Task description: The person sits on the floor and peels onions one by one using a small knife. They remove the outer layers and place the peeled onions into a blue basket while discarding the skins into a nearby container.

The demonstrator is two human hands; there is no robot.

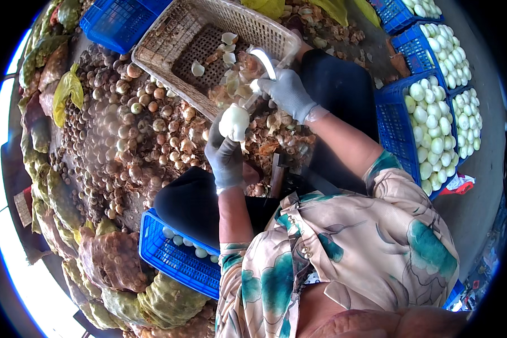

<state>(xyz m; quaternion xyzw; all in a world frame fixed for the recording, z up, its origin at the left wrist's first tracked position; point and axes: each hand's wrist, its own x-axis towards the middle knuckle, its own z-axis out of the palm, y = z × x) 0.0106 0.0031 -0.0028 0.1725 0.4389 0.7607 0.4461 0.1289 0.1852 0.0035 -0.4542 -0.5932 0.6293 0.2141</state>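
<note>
A peeled white onion (234,123) rests in my left hand (227,153), which wears a grey glove and grips it from the left and below. My right hand (288,92), gloved in grey too, is closed around a curved shiny tool (265,61). Whether its bright arc is a blade or a handle I cannot tell. Both hands are above the near right corner of a dirty beige plastic crate (175,86). Inside that crate lie loose onion skins (235,82) and pale peeled layers (197,68).
Unpeeled onions (124,131) spread over the floor at left, bordered by mesh sacks (110,257). Blue crates (391,122) with peeled onions (433,122) stand at right. Another blue crate (177,262) sits beside my left leg; a blue one (110,27) is at upper left.
</note>
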